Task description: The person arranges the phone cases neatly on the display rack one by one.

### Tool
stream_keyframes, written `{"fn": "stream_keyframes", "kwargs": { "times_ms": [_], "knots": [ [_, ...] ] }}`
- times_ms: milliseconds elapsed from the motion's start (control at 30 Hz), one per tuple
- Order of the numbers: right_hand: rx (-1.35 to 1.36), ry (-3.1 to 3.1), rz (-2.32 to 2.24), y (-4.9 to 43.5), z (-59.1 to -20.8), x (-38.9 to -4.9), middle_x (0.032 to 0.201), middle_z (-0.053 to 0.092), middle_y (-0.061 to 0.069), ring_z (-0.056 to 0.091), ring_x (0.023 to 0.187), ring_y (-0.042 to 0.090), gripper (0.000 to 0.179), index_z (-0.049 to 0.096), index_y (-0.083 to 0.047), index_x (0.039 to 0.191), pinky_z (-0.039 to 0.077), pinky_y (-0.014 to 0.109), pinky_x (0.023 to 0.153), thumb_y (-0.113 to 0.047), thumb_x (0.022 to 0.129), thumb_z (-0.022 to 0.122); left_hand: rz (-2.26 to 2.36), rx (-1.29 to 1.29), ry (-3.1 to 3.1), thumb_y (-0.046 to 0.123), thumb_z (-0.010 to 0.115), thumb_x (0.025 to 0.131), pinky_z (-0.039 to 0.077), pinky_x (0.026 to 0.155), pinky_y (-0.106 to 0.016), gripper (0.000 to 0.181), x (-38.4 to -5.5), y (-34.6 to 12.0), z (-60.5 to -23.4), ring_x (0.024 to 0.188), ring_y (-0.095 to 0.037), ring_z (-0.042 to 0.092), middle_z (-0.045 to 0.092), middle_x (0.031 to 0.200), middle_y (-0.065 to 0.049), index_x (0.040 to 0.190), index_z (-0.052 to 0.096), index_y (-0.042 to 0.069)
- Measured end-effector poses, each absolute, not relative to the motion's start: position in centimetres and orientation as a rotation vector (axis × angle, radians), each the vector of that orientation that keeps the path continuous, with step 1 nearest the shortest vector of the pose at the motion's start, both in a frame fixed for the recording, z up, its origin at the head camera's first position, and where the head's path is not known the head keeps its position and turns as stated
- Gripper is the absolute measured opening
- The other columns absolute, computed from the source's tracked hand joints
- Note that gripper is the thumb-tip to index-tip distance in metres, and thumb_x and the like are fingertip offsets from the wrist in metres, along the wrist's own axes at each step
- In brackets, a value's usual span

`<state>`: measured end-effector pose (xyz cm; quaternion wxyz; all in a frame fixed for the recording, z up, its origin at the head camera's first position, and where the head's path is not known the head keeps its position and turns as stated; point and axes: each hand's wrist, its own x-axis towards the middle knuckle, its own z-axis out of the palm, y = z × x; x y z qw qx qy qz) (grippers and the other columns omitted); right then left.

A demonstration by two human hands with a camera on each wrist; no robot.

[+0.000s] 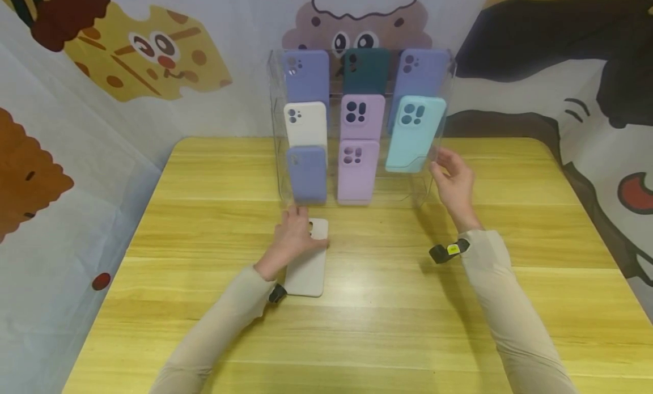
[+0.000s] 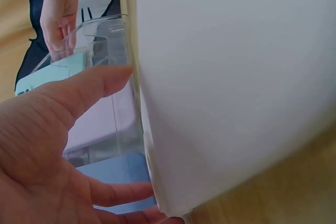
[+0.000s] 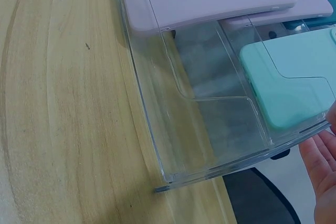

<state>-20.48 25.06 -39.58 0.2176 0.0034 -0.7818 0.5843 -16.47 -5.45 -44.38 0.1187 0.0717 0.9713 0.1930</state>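
Note:
A white phone case [image 1: 307,272] with camera holes at its far end is near the table's middle. My left hand [image 1: 292,235] grips it from above, thumb at the right edge and fingers at the far left. In the left wrist view the case's pale surface [image 2: 236,77] fills much of the picture. A clear tiered display rack [image 3: 231,169] stands at the back. My right hand [image 1: 456,187] pinches its right side wall, beside a turquoise phone case [image 1: 414,136] in the middle tier. Some of the right fingers are out of the right wrist view.
Blue cases [image 1: 307,176], lilac cases [image 1: 356,178], a dark green case [image 1: 368,73] and another white case [image 1: 306,122] sit in the rack. Below it extends the wooden table [image 1: 388,326]. A cartoon-printed cloth [image 1: 245,110] hangs behind.

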Motion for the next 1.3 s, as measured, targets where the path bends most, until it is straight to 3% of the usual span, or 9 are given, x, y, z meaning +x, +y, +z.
{"fn": "stream_keyframes", "kwargs": {
  "times_ms": [333, 533, 967, 1300],
  "knots": [
    [-0.008, -2.196, 1.574, 24.9, -39.4, -20.3, 0.118, 0.059, 0.024, 0.057, 0.098, 0.004, 0.032, 0.054, 0.010, 0.121, 0.051, 0.017, 0.087, 0.003, 0.090, 0.054, 0.514, 0.204, 2.823, 0.047, 0.079, 0.068, 0.051, 0.086, -0.055, 0.092, -16.4, -5.0, -44.7, 0.113, -0.040, 0.041, 0.041, 0.123, -0.026, 0.129, 0.041, -0.009],
    [0.008, -2.180, 1.578, 24.9, -39.6, -20.4, 0.117, 0.060, 0.024, 0.058, 0.097, 0.003, 0.031, 0.054, 0.011, 0.120, 0.051, 0.015, 0.085, 0.004, 0.089, 0.054, 0.513, 0.204, 2.825, 0.045, 0.080, 0.067, 0.054, 0.077, -0.049, 0.086, -16.2, -4.8, -44.8, 0.108, -0.037, 0.041, 0.041, 0.118, -0.023, 0.125, 0.043, -0.007],
    [-0.006, -2.182, 1.582, 24.9, -39.4, -20.4, 0.117, 0.060, 0.023, 0.057, 0.096, 0.003, 0.031, 0.055, 0.010, 0.120, 0.052, 0.017, 0.085, 0.004, 0.090, 0.055, 0.609, 0.236, 2.860, 0.035, 0.082, 0.061, 0.055, 0.074, -0.049, 0.078, -15.9, -4.5, -44.8, 0.105, -0.038, 0.041, 0.040, 0.116, -0.023, 0.117, 0.047, -0.006],
    [-0.004, -2.184, 1.594, 25.1, -39.5, -20.4, 0.118, 0.060, 0.022, 0.058, 0.097, 0.003, 0.031, 0.055, 0.009, 0.120, 0.052, 0.019, 0.087, 0.002, 0.090, 0.055, 0.728, 0.361, 2.906, 0.034, 0.085, 0.059, 0.054, 0.082, -0.050, 0.081, -16.3, -3.3, -44.3, 0.115, -0.039, 0.038, 0.037, 0.128, -0.024, 0.120, 0.050, -0.006]
  ]
}}
